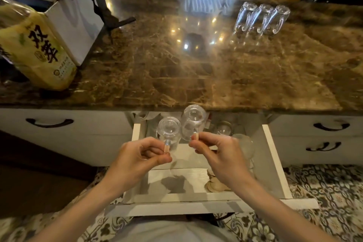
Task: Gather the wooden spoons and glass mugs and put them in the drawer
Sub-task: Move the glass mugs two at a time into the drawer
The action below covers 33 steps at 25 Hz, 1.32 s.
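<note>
L hand (pixel 137 155): pinched on handle of a glass mug (pixel 169 132), thumb + forefinger closed round it; mug upside down, base facing cam; held over open drawer, at abt 6 o'clock of frame centre
R hand (pixel 218 150): also pinching, gripping handle of 2nd glass mug (pixel 193 122); mug inverted, base up; sits just at 1 o'clock of L-hand mug, the two touching or nearly, can't tell which
Drawer (pixel 275 161): white, pulled out below counter edge; both held mugs above its rear half; more clear glassware inside at 3 o'clock of R-hand mug, blurry; pale round wooden-looking items at drawer's front R, partly hidden by R forearm, can't tell what
Counter (pixel 137 68): dark brown marble, glossy w/ light reflections
Mugs on counter (pixel 262 18): 3 glass mugs in a row, upside down, touching side by side, at abt 1 o'clock on counter, well apart from hands
Bag (pixel 37 49): yellow packet w/ black characters, at 9 o'clock, leaning on white paper bag (pixel 78 25)
Side drawers: closed, white w/ dark handles (pixel 49 123), at 9 and 3 o'clock of open drawer
Floor (pixel 324 192): patterned tile
</note>
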Each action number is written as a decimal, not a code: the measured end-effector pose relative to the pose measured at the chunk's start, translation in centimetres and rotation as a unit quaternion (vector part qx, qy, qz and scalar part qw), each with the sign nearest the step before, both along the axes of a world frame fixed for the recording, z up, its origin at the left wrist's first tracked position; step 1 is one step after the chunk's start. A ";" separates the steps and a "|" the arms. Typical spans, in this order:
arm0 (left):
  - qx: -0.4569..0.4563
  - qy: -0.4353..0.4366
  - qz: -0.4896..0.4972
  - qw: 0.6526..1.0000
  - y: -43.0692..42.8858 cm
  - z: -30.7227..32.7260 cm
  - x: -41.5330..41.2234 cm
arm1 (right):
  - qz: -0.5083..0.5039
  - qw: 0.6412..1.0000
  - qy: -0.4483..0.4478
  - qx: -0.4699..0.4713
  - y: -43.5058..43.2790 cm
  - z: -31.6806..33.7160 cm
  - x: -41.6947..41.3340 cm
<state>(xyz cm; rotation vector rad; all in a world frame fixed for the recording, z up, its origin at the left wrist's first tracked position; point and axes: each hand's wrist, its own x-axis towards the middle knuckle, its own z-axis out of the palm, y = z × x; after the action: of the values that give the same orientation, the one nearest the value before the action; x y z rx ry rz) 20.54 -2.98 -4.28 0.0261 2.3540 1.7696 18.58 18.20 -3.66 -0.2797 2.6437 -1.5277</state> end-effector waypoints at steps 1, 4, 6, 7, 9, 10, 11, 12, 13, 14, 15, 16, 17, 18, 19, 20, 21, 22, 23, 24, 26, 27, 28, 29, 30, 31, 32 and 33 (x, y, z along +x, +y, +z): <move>-0.007 -0.013 -0.010 1.000 0.0 -0.5 0.1 | -0.004 1.000 -0.011 0.002 0.0 -0.9 0.3; -0.039 -0.060 -0.014 0.997 0.3 -1.9 0.1 | -0.012 0.998 -0.057 -0.001 -0.1 -3.3 0.9; -0.074 -0.095 -0.002 0.993 0.6 -3.0 -0.1 | -0.009 0.996 -0.085 -0.002 0.0 -4.6 1.1; -0.096 -0.111 0.001 0.989 0.8 -3.6 -0.2 | -0.009 0.995 -0.100 -0.001 0.1 -5.2 1.1; -0.142 -0.130 0.004 0.981 1.3 -4.8 -0.5 | -0.016 0.991 -0.135 0.000 0.4 -6.3 0.8; -0.159 -0.137 0.010 0.978 1.6 -5.3 -0.6 | -0.020 0.988 -0.155 -0.001 0.5 -6.9 0.5; -0.167 -0.145 0.021 0.975 1.8 -5.7 -0.7 | -0.028 0.984 -0.178 -0.006 0.5 -7.4 0.2; -0.173 -0.150 0.035 0.973 2.0 -6.0 -0.7 | -0.040 0.979 -0.202 -0.014 0.4 -7.9 -0.2; -0.178 -0.152 0.048 0.971 2.1 -6.3 -0.9 | -0.054 0.973 -0.224 -0.021 0.3 -8.3 -0.7; -0.182 -0.150 0.059 0.970 2.2 -6.6 -1.0 | -0.069 0.967 -0.242 -0.024 0.2 -8.7 -1.2; -0.180 -0.150 0.067 0.970 2.3 -6.8 -1.2 | -0.082 0.963 -0.255 -0.023 0.1 -9.1 -1.8; -0.167 -0.153 0.076 0.971 2.5 -7.0 -1.2 | -0.093 0.960 -0.263 -0.021 0.0 -9.5 -2.3; -0.146 -0.158 0.083 0.973 2.7 -7.2 -1.1 | -0.103 0.958 -0.268 -0.016 0.0 -10.0 -2.8; -0.130 -0.163 0.087 0.974 2.8 -7.5 -0.9 | -0.110 0.956 -0.271 -0.012 -0.1 -10.3 -3.2; -0.125 -0.162 0.088 0.975 3.0 -7.8 -0.7 | -0.116 0.956 -0.270 -0.004 -0.2 -10.7 -3.5; -0.129 -0.156 0.088 0.975 3.2 -8.1 -0.5 | -0.120 0.956 -0.267 0.006 -0.4 -10.9 -3.7; -0.132 -0.150 0.091 0.976 3.3 -8.5 -0.4 | -0.121 0.957 -0.265 0.017 -0.6 -11.1 -3.8; -0.130 -0.147 0.099 0.976 3.3 -8.8 -0.5 | -0.123 0.956 -0.265 0.026 -0.9 -11.3 -3.9; -0.127 -0.149 0.108 0.975 3.3 -9.0 -0.6 | -0.124 0.955 -0.266 0.032 -1.1 -11.6 -3.9; -0.119 -0.151 0.117 0.974 3.2 -9.3 -0.8 | -0.125 0.955 -0.267 0.035 -1.3 -11.9 -4.0; -0.100 -0.162 0.138 0.972 3.2 -9.8 -1.1 | -0.136 0.952 -0.274 0.020 -1.5 -12.2 -4.1; -0.090 -0.169 0.149 0.970 3.3 -10.1 -1.3 | -0.148 0.949 -0.280 0.004 -1.5 -12.4 -4.4; -0.077 -0.179 0.160 0.968 3.4 -10.3 -1.6 | -0.155 0.946 -0.283 -0.006 -1.4 -12.5 -4.7; -0.047 -0.192 0.174 0.965 3.5 -10.5 -1.7 | -0.158 0.946 -0.282 -0.006 -1.5 -12.6 -5.0; -0.006 -0.215 0.188 0.958 3.6 -10.6 -2.0 | -0.159 0.947 -0.279 -0.001 -1.5 -12.7 -5.4; 0.014 -0.239 0.192 0.952 3.5 -10.6 -2.0 | -0.162 0.946 -0.280 0.002 -1.6 -12.9 -5.6; 0.012 -0.254 0.194 0.947 3.5 -10.7 -2.2 | -0.167 0.944 -0.284 -0.003 -1.7 -13.0 -5.7; 0.015 -0.258 0.188 0.947 3.5 -11.0 -2.1 | -0.174 0.941 -0.289 -0.011 -1.9 -13.2 -5.8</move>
<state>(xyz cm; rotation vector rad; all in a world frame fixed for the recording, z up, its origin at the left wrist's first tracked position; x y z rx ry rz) 18.45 0.51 -15.25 -0.8282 2.0301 1.6886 12.79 16.33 -16.83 0.5802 2.2706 -1.4306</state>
